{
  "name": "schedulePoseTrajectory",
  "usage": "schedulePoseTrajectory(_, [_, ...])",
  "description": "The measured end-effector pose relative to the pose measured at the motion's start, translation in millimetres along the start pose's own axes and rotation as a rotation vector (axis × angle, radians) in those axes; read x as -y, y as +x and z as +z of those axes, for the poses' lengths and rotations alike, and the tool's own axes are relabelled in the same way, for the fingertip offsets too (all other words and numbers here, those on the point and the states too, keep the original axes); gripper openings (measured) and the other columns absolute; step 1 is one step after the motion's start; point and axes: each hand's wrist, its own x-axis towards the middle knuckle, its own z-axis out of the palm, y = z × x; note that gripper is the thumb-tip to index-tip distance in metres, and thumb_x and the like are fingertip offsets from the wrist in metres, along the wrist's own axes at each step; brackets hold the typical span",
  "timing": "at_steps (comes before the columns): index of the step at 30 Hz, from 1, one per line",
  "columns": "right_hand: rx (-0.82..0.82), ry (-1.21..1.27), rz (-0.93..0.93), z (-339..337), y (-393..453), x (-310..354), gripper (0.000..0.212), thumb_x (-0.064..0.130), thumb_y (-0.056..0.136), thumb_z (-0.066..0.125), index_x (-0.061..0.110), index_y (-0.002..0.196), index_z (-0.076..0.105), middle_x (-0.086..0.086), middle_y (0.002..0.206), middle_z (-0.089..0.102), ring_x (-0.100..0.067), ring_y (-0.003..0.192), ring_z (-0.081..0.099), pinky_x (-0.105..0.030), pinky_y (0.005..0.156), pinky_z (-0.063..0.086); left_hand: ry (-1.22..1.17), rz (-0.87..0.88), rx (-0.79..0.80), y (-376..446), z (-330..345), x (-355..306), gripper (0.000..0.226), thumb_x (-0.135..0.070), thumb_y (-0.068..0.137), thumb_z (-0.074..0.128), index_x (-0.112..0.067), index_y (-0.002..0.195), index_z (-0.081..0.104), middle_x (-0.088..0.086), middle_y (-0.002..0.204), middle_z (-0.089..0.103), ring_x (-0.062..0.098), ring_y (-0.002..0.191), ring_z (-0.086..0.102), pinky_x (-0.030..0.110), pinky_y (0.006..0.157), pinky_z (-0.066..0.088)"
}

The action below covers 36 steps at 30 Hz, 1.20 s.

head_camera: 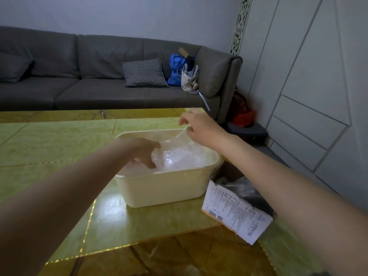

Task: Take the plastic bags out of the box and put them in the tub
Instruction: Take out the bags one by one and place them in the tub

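Note:
A cream plastic tub (165,188) stands on the green table, with crumpled clear plastic bags (179,156) inside it. My left hand (145,152) reaches into the tub and presses its fingers on the bags. Above the tub's far right rim, my right hand (197,124) pinches a stretched strip of a clear bag. To the right of the tub lies an open cardboard box (237,212) with a white printed flap; dark plastic shows inside it, partly hidden by my right forearm.
The glossy green and brown table (59,146) extends left and toward me. A grey sofa (79,76) with a checked pillow (144,72), a blue bag and a white bag stands behind it. A red bag (242,114) sits on the floor at right.

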Motion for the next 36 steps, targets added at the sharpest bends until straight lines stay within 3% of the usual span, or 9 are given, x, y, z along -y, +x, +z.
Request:
schedulePoseTrajectory(3, [0.408, -0.046, 0.049, 13, -4, 12, 0.067, 0.048, 0.084, 0.063, 0.018, 0.139, 0.04, -0.005, 0.145, 0.038, -0.023, 0.123, 0.045, -0.035, 0.099, 0.039, 0.014, 0.011, -0.019, -1, 0, -2, 0.078, -0.031, 0.083, 0.066, -0.026, 0.147, 0.021, 0.006, 0.134, 0.05, 0.019, 0.097, 0.06, 0.024, 0.077, 0.05])
schedulePoseTrajectory(5, [0.506, -0.205, 0.141, 27, -3, 12, 0.081, 0.055, 0.083, 0.06, 0.018, 0.147, 0.028, -0.007, 0.153, 0.027, -0.03, 0.136, 0.032, -0.042, 0.109, 0.031, 0.021, 0.007, -0.021, -4, 0, -1, 0.077, -0.034, 0.084, 0.065, -0.026, 0.147, 0.021, 0.005, 0.134, 0.05, 0.018, 0.097, 0.061, 0.024, 0.077, 0.05])
schedulePoseTrajectory(10, [0.53, -0.292, 0.165, 50, 3, 9, 0.072, 0.05, 0.088, 0.056, 0.015, 0.145, 0.03, -0.016, 0.153, 0.021, -0.038, 0.142, 0.012, -0.05, 0.115, 0.018, -0.192, 0.005, -0.078, -15, -12, 8, 0.071, -0.035, 0.083, 0.066, -0.019, 0.143, 0.03, 0.009, 0.129, 0.053, 0.022, 0.091, 0.063, 0.031, 0.077, 0.055])
schedulePoseTrajectory(14, [0.42, -0.181, 0.179, 22, -10, 11, 0.09, 0.063, 0.08, 0.058, 0.016, 0.148, 0.025, -0.011, 0.155, 0.021, -0.035, 0.143, 0.014, -0.048, 0.112, 0.023, -0.046, 0.082, -0.376, -32, -29, 3, 0.039, -0.026, 0.09, 0.058, -0.011, 0.126, 0.052, 0.008, 0.122, 0.058, 0.022, 0.103, 0.057, 0.03, 0.085, 0.046])
schedulePoseTrajectory(19, [0.266, -0.046, 0.167, -33, -42, -2, 0.041, 0.04, 0.088, 0.063, 0.008, 0.113, 0.062, -0.009, 0.113, 0.063, -0.021, 0.098, 0.06, -0.03, 0.08, 0.046, -0.151, 0.315, -0.574, -49, -33, -44, 0.022, -0.011, 0.091, 0.054, -0.012, 0.11, 0.064, 0.005, 0.11, 0.065, 0.011, 0.086, 0.055, 0.023, 0.08, 0.048])
schedulePoseTrajectory(22, [0.394, -0.053, 0.196, -53, -74, -16, 0.025, 0.032, 0.089, 0.063, 0.011, 0.075, 0.064, -0.002, 0.076, 0.068, -0.013, 0.058, 0.058, -0.023, 0.058, 0.045, -0.098, 0.47, -0.483, -54, -19, -81, 0.024, -0.013, 0.09, 0.055, -0.017, 0.112, 0.064, 0.002, 0.113, 0.063, 0.011, 0.089, 0.055, 0.023, 0.08, 0.047])
schedulePoseTrajectory(26, [0.602, -0.157, 0.307, -54, -110, -31, 0.028, 0.034, 0.084, 0.069, 0.006, 0.087, 0.067, -0.002, 0.073, 0.067, -0.016, 0.06, 0.059, -0.027, 0.056, 0.044, 0.016, 0.577, -0.382, -62, -1, -117, 0.027, -0.024, 0.089, 0.059, -0.022, 0.116, 0.063, 0.0, 0.118, 0.053, 0.009, 0.09, 0.05, 0.019, 0.076, 0.042])
schedulePoseTrajectory(29, [0.506, -0.233, 0.3, -44, -119, -39, 0.026, 0.017, 0.08, 0.073, 0.001, 0.1, 0.068, -0.012, 0.091, 0.07, -0.024, 0.077, 0.066, -0.033, 0.066, 0.052, 0.152, 0.597, -0.367, -66, 4, -124, 0.025, -0.03, 0.087, 0.061, -0.024, 0.111, 0.066, -0.001, 0.119, 0.049, 0.015, 0.103, 0.049, 0.023, 0.087, 0.045])
schedulePoseTrajectory(36, [0.185, -0.013, 0.328, -42, -116, -46, 0.008, 0.008, 0.086, 0.06, 0.012, 0.078, 0.061, -0.011, 0.096, 0.066, -0.025, 0.087, 0.063, -0.036, 0.078, 0.052, 0.165, 0.55, -0.273, -71, 22, -145, 0.025, -0.033, 0.088, 0.059, -0.021, 0.109, 0.068, -0.002, 0.106, 0.067, 0.014, 0.094, 0.062, 0.024, 0.085, 0.05])
